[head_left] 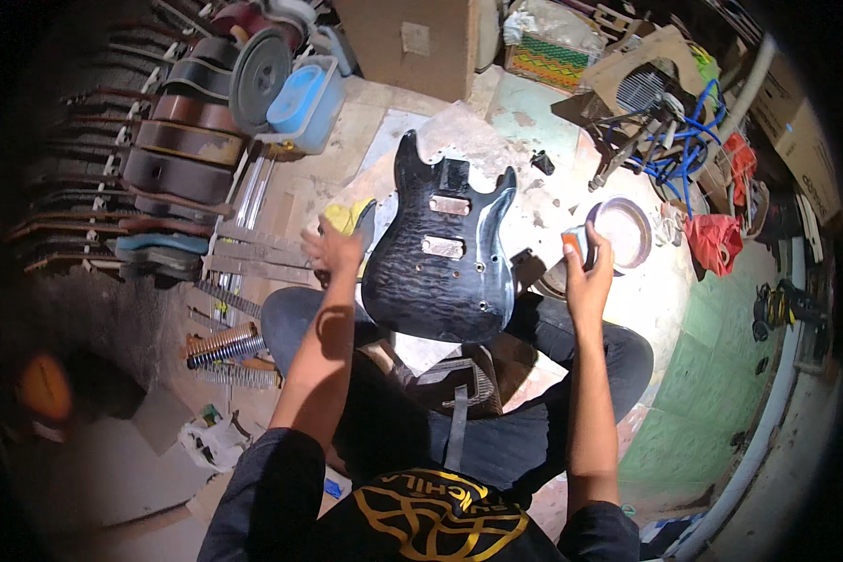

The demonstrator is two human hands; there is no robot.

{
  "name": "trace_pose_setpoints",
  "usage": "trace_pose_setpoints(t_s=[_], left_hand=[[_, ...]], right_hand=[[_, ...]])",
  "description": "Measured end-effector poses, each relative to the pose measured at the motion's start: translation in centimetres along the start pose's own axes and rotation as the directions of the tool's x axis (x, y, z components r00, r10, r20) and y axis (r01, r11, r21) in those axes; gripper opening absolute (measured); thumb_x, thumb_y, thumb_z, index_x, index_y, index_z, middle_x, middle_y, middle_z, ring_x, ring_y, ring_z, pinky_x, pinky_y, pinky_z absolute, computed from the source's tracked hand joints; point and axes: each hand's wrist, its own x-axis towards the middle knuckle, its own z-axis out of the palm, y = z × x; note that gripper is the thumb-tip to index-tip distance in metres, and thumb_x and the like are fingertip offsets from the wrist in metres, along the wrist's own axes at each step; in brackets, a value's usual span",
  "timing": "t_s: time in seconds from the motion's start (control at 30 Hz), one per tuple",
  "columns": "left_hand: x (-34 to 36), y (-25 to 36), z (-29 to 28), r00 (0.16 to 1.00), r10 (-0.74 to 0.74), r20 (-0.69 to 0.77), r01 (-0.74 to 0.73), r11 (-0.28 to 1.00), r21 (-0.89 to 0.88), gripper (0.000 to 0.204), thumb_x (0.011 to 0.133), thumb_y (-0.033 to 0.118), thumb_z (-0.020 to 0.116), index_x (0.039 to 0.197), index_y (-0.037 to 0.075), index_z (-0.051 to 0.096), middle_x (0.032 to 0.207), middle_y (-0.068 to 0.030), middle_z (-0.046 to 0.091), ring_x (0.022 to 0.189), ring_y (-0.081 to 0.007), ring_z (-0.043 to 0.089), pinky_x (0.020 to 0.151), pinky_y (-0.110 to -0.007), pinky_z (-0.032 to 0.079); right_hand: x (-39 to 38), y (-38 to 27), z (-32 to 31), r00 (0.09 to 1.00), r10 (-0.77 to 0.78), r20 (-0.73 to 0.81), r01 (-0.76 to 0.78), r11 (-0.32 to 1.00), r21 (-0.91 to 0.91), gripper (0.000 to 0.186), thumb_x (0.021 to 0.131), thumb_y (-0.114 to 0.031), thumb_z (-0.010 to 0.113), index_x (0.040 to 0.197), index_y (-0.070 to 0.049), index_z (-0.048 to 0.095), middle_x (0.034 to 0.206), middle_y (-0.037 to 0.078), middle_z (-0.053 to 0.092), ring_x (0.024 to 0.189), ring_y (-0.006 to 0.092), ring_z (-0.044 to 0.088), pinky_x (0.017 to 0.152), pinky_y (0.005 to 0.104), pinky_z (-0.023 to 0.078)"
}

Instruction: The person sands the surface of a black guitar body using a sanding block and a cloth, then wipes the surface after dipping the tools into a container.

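Note:
A black guitar body (pixel 440 253) with a rippled grain lies in front of me, its wide end toward my lap. Two pickup openings and several small holes show in its top, and its right edge shines pale. My left hand (pixel 333 249) is just left of the body with fingers spread, against or just over a crumpled yellow cloth (pixel 347 216); whether it touches the cloth I cannot tell. On the right, my right hand (pixel 590 281) pinches a small orange-and-grey block (pixel 573 245), close to the rim of a round bowl (pixel 644 234) with pale contents.
Several guitar bodies and necks (pixel 183 145) stand in a row at the left, near a clear plastic tub (pixel 318 112). Clamps and files (pixel 223 345) lie by my left knee. A blue hose (pixel 693 140) tangles among tools at the far right, above a red bag (pixel 714 244).

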Motion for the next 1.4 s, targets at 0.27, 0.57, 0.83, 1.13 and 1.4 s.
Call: trace_pose_setpoints(t_s=[0.27,0.57,0.83,1.13,1.4], left_hand=[[-0.6,-1.3,-7.1,0.945,0.298,-0.136,-0.327,0.825,-0.461,0.048,0.084,0.019,0.076,0.128,0.007,0.065,0.121,-0.0262,0.067,0.114,-0.0476,0.062,0.100,-0.053,0.049],[-19.3,-4.3,-5.7,0.116,0.993,0.020,-0.910,0.114,-0.399,0.047,0.083,0.020,0.073,0.130,0.018,0.072,0.139,-0.0243,0.058,0.134,-0.0430,0.053,0.107,-0.052,0.047],[-21.4,0.6,-2.1,0.061,0.970,0.235,-0.939,0.136,-0.315,0.076,0.088,0.036,0.074,0.157,0.018,0.048,0.166,-0.0279,0.030,0.153,-0.0491,0.030,0.119,-0.070,0.027],[-16.3,10.8,1.4,0.259,0.956,0.135,-0.932,0.285,-0.225,0.076,0.091,0.026,0.070,0.160,0.017,0.041,0.168,-0.0299,0.024,0.155,-0.0521,0.021,0.123,-0.068,0.020],[-13.5,17.0,2.5,0.238,0.968,0.085,-0.948,0.250,-0.195,0.080,0.090,0.023,0.071,0.162,0.016,0.038,0.164,-0.0299,0.031,0.151,-0.0476,0.032,0.122,-0.063,0.026]], right_hand=[[-6.0,3.1,-1.7,0.965,0.243,-0.097,-0.201,0.926,0.320,0.047,0.096,-0.006,0.071,0.138,0.007,0.056,0.138,0.021,0.062,0.132,0.0286,0.057,0.115,0.0386,0.040],[-5.8,3.1,0.2,0.903,0.428,-0.045,-0.335,0.765,0.550,0.048,0.095,-0.007,0.073,0.139,0.004,0.057,0.136,0.018,0.063,0.127,0.0249,0.059,0.111,0.0357,0.043],[-5.6,3.4,0.0,0.869,0.495,0.016,-0.424,0.726,0.542,0.049,0.096,-0.008,0.073,0.140,0.004,0.056,0.138,0.018,0.062,0.129,0.0241,0.057,0.113,0.0357,0.041],[-5.2,2.0,-0.9,0.822,0.560,0.105,-0.520,0.662,0.540,0.050,0.095,-0.006,0.073,0.141,0.004,0.056,0.140,0.017,0.060,0.132,0.0236,0.054,0.115,0.0358,0.038],[-5.0,1.6,-0.6,0.791,0.597,0.137,-0.564,0.623,0.542,0.052,0.094,-0.004,0.073,0.143,0.003,0.055,0.140,0.016,0.060,0.131,0.0223,0.054,0.114,0.0351,0.039]])
